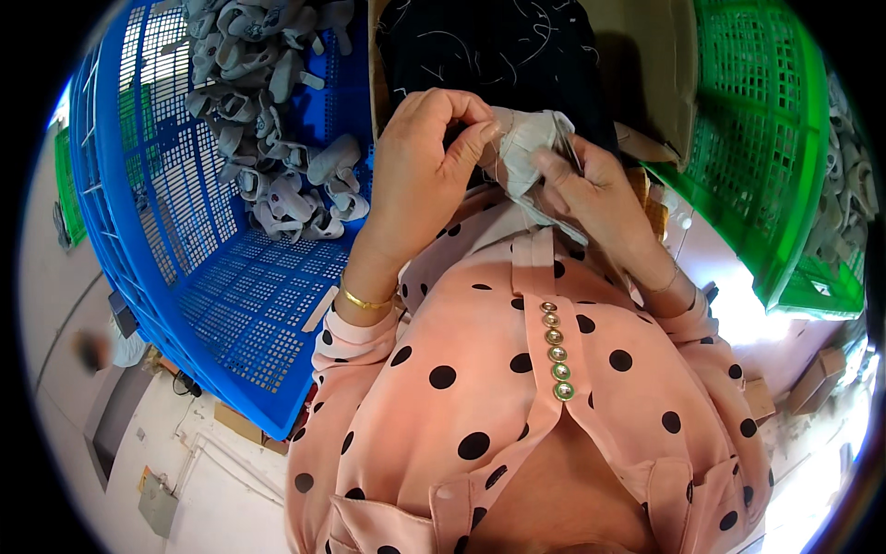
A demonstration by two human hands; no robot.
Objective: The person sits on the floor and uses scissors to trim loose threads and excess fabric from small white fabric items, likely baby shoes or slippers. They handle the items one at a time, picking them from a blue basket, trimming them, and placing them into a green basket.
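A small whitish-grey fabric shoe upper (528,148) is held up in front of my chest. My right hand (604,198) grips it from the right, thumb on top and fingers behind. My left hand (420,171) is closed in a pinch at the upper's left edge, where a fine loose thread shows by the fingertips. Below the upper, part of it or a strap hangs toward my shirt. Black cloth (489,55) strewn with pale thread ends lies beyond my hands.
To the left stands a blue plastic crate (245,319) with a heap of grey shoe uppers (277,175). A green crate (757,138) is at the right, with more grey pieces (840,175) beyond it. A cardboard box (651,65) borders the black cloth. Another person (125,349) appears at far left.
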